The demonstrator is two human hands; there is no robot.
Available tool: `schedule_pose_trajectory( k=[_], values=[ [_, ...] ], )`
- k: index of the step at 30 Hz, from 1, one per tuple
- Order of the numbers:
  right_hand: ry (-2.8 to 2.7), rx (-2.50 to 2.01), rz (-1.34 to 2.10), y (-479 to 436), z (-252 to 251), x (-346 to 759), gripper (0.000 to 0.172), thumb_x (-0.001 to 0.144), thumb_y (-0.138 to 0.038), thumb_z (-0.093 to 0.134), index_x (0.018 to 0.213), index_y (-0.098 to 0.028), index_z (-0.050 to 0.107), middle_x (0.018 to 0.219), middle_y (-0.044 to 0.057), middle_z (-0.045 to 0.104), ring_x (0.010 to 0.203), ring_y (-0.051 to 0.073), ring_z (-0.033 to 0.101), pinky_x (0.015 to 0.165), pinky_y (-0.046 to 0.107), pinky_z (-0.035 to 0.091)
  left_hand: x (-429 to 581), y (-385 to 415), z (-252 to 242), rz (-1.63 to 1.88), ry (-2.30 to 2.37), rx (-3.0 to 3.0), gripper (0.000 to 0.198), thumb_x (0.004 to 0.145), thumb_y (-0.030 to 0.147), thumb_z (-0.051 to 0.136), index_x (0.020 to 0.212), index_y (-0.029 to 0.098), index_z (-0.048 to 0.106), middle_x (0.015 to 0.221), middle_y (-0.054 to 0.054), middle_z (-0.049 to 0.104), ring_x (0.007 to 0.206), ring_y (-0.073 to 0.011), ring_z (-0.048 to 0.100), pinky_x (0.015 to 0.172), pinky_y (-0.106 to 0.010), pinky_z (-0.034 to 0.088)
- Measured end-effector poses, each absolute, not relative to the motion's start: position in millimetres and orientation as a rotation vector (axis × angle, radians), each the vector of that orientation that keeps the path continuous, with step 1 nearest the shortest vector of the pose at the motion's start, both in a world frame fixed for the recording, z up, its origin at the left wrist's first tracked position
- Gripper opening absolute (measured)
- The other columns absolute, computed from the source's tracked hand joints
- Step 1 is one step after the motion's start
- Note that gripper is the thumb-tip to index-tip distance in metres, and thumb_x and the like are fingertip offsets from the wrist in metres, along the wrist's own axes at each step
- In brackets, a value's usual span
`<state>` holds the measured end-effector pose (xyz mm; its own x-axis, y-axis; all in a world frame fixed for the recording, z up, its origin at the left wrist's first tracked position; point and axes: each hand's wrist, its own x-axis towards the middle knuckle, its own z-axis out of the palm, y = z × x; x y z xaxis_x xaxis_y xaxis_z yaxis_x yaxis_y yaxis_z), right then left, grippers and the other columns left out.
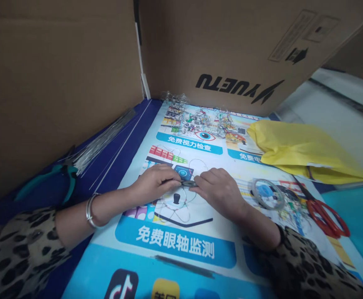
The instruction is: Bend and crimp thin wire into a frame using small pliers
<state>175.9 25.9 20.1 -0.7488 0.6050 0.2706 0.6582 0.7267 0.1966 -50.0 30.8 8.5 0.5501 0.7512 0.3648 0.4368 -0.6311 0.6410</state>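
Note:
My left hand (pixel 156 180) and my right hand (pixel 220 193) meet over the printed poster, fingertips pinched and nearly touching. Between them is a small dark grey metal piece (pixel 188 183), narrow and pointed; its exact kind is unclear. Both hands grip it, one at either end. Thin wire loops (pixel 181 214), shaped like petals, spread out below and above my fingers and run in toward that piece. Whether the fingertips also pinch the wire is hidden.
Cut straight wires (pixel 98 143) and teal-handled pliers (pixel 70 174) lie at left. Tangled wire pieces (pixel 225 122) sit at the back. Rightward are a tape roll (pixel 256 195), red-handled scissors (pixel 327 218) and a yellow bag (pixel 300 145). Cardboard walls (pixel 175 54) stand behind. A dark thin strip (pixel 184 265) lies in front.

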Motion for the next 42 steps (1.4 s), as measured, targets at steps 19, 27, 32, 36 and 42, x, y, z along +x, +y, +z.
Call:
schedule_pose_trajectory(
  k=[19,27,32,36,42],
  values=[
    [-2.747,-1.201,-0.242,23,23,179,0.027,0.088,-0.041,0.047,0.082,-0.018,0.061,0.079,0.006,0.058,0.077,0.017,0.050,0.066,0.029,0.028,-51,31,6,0.885,1.064,2.337,0.013,0.084,0.020,0.053,0.081,0.018,0.066,0.074,-0.001,0.066,0.073,-0.0133,0.058,0.067,-0.024,0.043],
    [-2.760,-1.168,-0.338,20,18,175,0.028,0.088,-0.042,0.047,0.081,-0.018,0.059,0.078,0.006,0.056,0.074,0.018,0.046,0.065,0.031,0.024,-52,29,6,0.837,1.105,2.405,0.013,0.085,0.020,0.052,0.085,0.019,0.065,0.078,-0.001,0.067,0.075,-0.0140,0.058,0.069,-0.026,0.043],
    [-2.751,-1.127,-0.402,19,16,174,0.028,0.089,-0.042,0.044,0.081,-0.018,0.058,0.077,0.005,0.055,0.074,0.018,0.044,0.065,0.032,0.023,-51,28,7,0.813,1.114,2.427,0.013,0.086,0.021,0.051,0.083,0.018,0.064,0.076,-0.001,0.066,0.073,-0.0146,0.057,0.067,-0.027,0.042],
    [-2.746,-1.089,-0.447,19,16,173,0.028,0.089,-0.041,0.046,0.081,-0.017,0.058,0.075,0.005,0.055,0.072,0.018,0.044,0.064,0.032,0.022,-52,27,6,0.782,1.106,2.450,0.014,0.087,0.020,0.050,0.084,0.017,0.063,0.077,-0.002,0.065,0.075,-0.0154,0.056,0.069,-0.028,0.042],
    [-2.748,-1.089,-0.462,19,17,171,0.026,0.088,-0.040,0.048,0.081,-0.018,0.059,0.075,0.005,0.055,0.073,0.018,0.044,0.065,0.032,0.022,-53,28,5,0.756,1.067,2.432,0.016,0.088,0.021,0.047,0.086,0.018,0.063,0.080,-0.002,0.065,0.077,-0.0157,0.056,0.070,-0.029,0.042]
  ],
)
